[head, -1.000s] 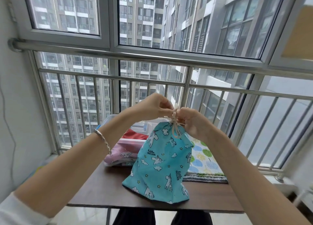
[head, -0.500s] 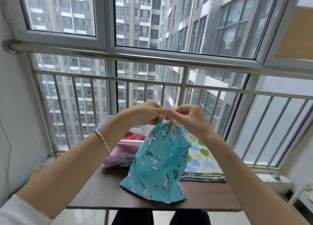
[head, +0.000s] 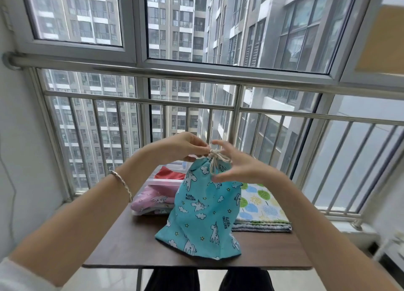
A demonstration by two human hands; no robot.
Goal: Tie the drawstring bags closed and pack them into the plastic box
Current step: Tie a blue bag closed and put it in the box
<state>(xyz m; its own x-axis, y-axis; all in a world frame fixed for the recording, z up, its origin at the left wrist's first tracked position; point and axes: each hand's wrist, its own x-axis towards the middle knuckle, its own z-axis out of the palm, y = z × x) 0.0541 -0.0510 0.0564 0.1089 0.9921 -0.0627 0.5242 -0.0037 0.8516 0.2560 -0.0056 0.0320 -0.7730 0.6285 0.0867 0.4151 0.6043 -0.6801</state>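
A turquoise unicorn-print drawstring bag stands upright on the brown table, its neck gathered under a beige cord knot. My left hand pinches the cord at the left side of the knot. My right hand is just right of the neck with fingers spread, and a cord loop lies across them. Behind the bag on the left, a clear plastic box holds a pink bag and a red one.
A stack of folded fabric bags with a tree print on top lies at the table's right rear. Metal window railings run close behind the table. A white wall stands at the left. The table's front edge is near my legs.
The bag and both hands have dropped slightly in view as my head tilted. My right hand has opened its fingers from a tight pinch, and the cord ends now hang from a formed knot.
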